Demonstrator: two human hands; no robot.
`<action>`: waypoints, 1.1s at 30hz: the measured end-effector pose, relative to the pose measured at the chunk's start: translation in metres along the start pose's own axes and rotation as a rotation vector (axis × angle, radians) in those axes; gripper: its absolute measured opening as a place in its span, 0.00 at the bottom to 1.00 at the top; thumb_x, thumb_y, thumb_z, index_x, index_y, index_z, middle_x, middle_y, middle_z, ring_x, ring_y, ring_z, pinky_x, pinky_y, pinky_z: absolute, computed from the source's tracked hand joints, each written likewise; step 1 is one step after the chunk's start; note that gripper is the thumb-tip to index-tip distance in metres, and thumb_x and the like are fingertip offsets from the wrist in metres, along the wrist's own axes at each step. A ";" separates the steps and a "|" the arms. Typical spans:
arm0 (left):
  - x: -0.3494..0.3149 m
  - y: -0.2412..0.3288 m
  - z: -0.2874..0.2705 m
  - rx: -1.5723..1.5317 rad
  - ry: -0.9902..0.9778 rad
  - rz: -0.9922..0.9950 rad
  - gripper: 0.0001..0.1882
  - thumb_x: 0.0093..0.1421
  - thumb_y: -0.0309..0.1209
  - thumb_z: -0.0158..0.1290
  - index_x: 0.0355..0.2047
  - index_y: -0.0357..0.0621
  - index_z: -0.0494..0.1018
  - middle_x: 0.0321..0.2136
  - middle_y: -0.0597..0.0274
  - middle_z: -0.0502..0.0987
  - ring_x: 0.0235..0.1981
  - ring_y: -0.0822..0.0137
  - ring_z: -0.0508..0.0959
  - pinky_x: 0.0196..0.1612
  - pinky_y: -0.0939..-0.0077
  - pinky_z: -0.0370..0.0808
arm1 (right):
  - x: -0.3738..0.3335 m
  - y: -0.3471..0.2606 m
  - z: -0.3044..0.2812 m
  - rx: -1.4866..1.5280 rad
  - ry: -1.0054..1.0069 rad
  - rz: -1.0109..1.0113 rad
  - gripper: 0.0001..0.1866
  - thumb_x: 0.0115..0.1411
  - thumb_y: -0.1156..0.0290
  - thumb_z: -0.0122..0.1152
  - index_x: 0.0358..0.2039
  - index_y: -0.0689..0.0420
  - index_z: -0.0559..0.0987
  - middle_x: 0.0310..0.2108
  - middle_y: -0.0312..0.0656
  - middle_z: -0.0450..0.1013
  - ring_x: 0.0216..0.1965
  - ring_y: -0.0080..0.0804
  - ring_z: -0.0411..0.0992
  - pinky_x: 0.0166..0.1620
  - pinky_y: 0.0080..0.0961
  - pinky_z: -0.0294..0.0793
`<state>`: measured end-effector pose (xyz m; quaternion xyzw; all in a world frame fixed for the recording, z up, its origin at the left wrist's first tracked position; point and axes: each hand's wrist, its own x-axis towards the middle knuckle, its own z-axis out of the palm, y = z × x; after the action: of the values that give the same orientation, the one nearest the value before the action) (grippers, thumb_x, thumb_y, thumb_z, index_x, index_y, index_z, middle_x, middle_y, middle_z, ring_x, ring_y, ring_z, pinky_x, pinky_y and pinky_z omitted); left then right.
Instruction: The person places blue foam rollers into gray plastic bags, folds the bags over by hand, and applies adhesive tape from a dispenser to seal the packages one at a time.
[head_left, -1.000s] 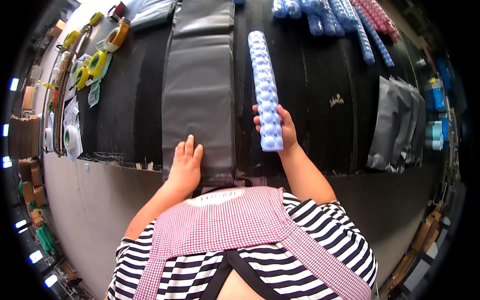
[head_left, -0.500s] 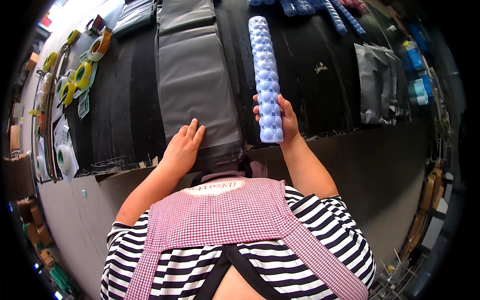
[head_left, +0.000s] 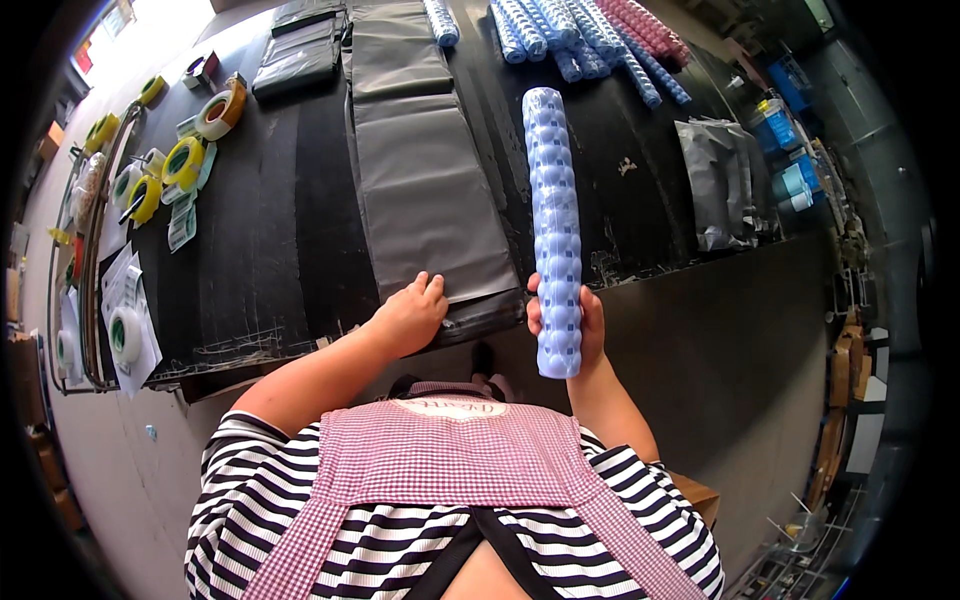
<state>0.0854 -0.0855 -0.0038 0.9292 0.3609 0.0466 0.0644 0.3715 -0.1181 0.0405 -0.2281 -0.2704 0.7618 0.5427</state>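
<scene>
My right hand point(head_left: 580, 325) is wrapped round the lower part of a long light-blue roll of bumpy plastic mat point(head_left: 553, 190). It holds the roll upright in the picture, with its near end by the table's front edge. My left hand point(head_left: 410, 315) rests on the near end of a long grey plastic bag point(head_left: 425, 190), close to the table edge. Its fingers are stretched out on the bag, slightly apart; the thumb is hidden. The bag lies lengthwise on other dark bags, just left of the roll.
More blue rolls point(head_left: 570, 35) and pink rolls point(head_left: 645, 28) lie at the back of the black table point(head_left: 280, 220). Grey bags point(head_left: 715, 185) are at the right, folded dark bags point(head_left: 297, 55) at the back left. Tape rolls point(head_left: 183, 162) and paper labels point(head_left: 130, 300) sit along the left side.
The view has shifted, showing more of the table's back. My right hand has brought the blue roll nearer to me. My left hand has slid to the bag's near edge.
</scene>
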 end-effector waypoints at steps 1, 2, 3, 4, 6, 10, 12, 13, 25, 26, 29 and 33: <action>-0.001 -0.003 0.003 0.003 0.007 0.000 0.14 0.59 0.26 0.50 0.43 0.31 0.75 0.60 0.38 0.70 0.57 0.41 0.75 0.58 0.60 0.76 | -0.005 0.004 0.003 -0.008 -0.014 0.004 0.34 0.67 0.44 0.53 0.57 0.64 0.69 0.50 0.51 0.71 0.37 0.36 0.76 0.36 0.31 0.79; -0.001 -0.006 0.006 -0.028 0.063 -0.006 0.14 0.58 0.26 0.51 0.43 0.32 0.75 0.58 0.42 0.73 0.56 0.43 0.76 0.56 0.60 0.77 | -0.009 0.008 0.003 -0.021 -0.024 0.009 0.35 0.66 0.43 0.54 0.58 0.62 0.68 0.50 0.50 0.71 0.36 0.36 0.76 0.36 0.30 0.79; -0.001 -0.008 0.004 -0.063 0.115 -0.007 0.13 0.57 0.26 0.52 0.42 0.34 0.76 0.55 0.46 0.76 0.55 0.45 0.77 0.54 0.61 0.77 | -0.017 0.010 0.005 -0.024 -0.024 0.005 0.35 0.66 0.43 0.54 0.58 0.62 0.68 0.50 0.50 0.71 0.36 0.36 0.76 0.36 0.30 0.79; 0.000 -0.010 0.002 -0.062 0.119 -0.004 0.13 0.57 0.26 0.52 0.42 0.34 0.76 0.55 0.46 0.76 0.55 0.45 0.77 0.54 0.61 0.77 | -0.024 0.012 0.007 -0.025 -0.023 0.020 0.35 0.66 0.43 0.55 0.59 0.62 0.67 0.50 0.50 0.71 0.36 0.36 0.76 0.36 0.30 0.79; 0.007 -0.014 -0.002 -0.227 0.125 -0.102 0.11 0.58 0.28 0.55 0.41 0.39 0.77 0.44 0.52 0.81 0.50 0.50 0.78 0.50 0.60 0.77 | -0.038 0.015 0.014 -0.048 0.001 0.021 0.36 0.65 0.43 0.56 0.60 0.60 0.66 0.49 0.51 0.71 0.36 0.37 0.76 0.35 0.31 0.79; 0.009 -0.020 -0.011 -0.558 0.185 -0.343 0.08 0.62 0.34 0.58 0.38 0.45 0.79 0.34 0.52 0.81 0.46 0.51 0.78 0.49 0.57 0.76 | -0.069 0.010 0.043 -0.233 0.108 0.100 0.42 0.55 0.46 0.71 0.60 0.61 0.66 0.43 0.48 0.74 0.33 0.37 0.77 0.32 0.31 0.79; 0.011 -0.034 -0.014 -0.729 0.174 -0.422 0.10 0.62 0.35 0.59 0.39 0.42 0.81 0.34 0.52 0.82 0.41 0.53 0.81 0.46 0.63 0.77 | -0.102 0.009 0.019 -0.377 0.111 0.160 0.46 0.53 0.60 0.76 0.68 0.58 0.63 0.51 0.48 0.74 0.42 0.38 0.78 0.42 0.33 0.80; 0.010 -0.043 -0.012 -0.851 0.133 -0.484 0.11 0.62 0.35 0.60 0.39 0.41 0.81 0.34 0.52 0.83 0.38 0.56 0.82 0.45 0.66 0.77 | -0.119 0.011 0.012 -0.485 0.111 0.169 0.48 0.53 0.65 0.76 0.71 0.57 0.62 0.56 0.48 0.74 0.47 0.37 0.78 0.47 0.33 0.80; 0.009 -0.026 -0.027 -0.423 0.746 0.109 0.08 0.53 0.21 0.62 0.33 0.44 0.78 0.45 0.63 0.84 0.32 0.61 0.78 0.40 0.70 0.77 | -0.146 0.059 0.014 -0.961 0.278 0.190 0.41 0.59 0.78 0.68 0.72 0.50 0.63 0.61 0.44 0.69 0.59 0.31 0.70 0.63 0.31 0.69; 0.012 -0.026 -0.029 -0.372 0.752 0.149 0.08 0.53 0.22 0.62 0.33 0.46 0.77 0.45 0.65 0.84 0.31 0.61 0.77 0.39 0.70 0.76 | -0.135 0.053 0.015 -0.909 0.215 0.268 0.40 0.61 0.79 0.64 0.72 0.51 0.61 0.63 0.44 0.68 0.60 0.31 0.69 0.62 0.30 0.69; 0.021 -0.030 -0.041 -0.402 0.651 0.236 0.08 0.53 0.23 0.62 0.33 0.47 0.77 0.46 0.66 0.84 0.34 0.61 0.77 0.42 0.69 0.76 | -0.106 0.045 0.020 -0.765 0.138 0.211 0.39 0.61 0.80 0.63 0.72 0.52 0.61 0.60 0.43 0.70 0.57 0.31 0.72 0.60 0.29 0.71; 0.027 -0.034 -0.051 -0.345 0.689 0.202 0.06 0.55 0.25 0.61 0.33 0.48 0.76 0.44 0.67 0.85 0.33 0.62 0.77 0.42 0.71 0.74 | -0.068 0.046 0.051 -0.538 0.298 0.302 0.39 0.61 0.81 0.63 0.72 0.56 0.61 0.55 0.44 0.73 0.53 0.30 0.74 0.58 0.29 0.73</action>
<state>0.0753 -0.0380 0.0419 0.8655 0.2551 0.4217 0.0899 0.3277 -0.2036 0.0518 -0.5094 -0.3428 0.6931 0.3776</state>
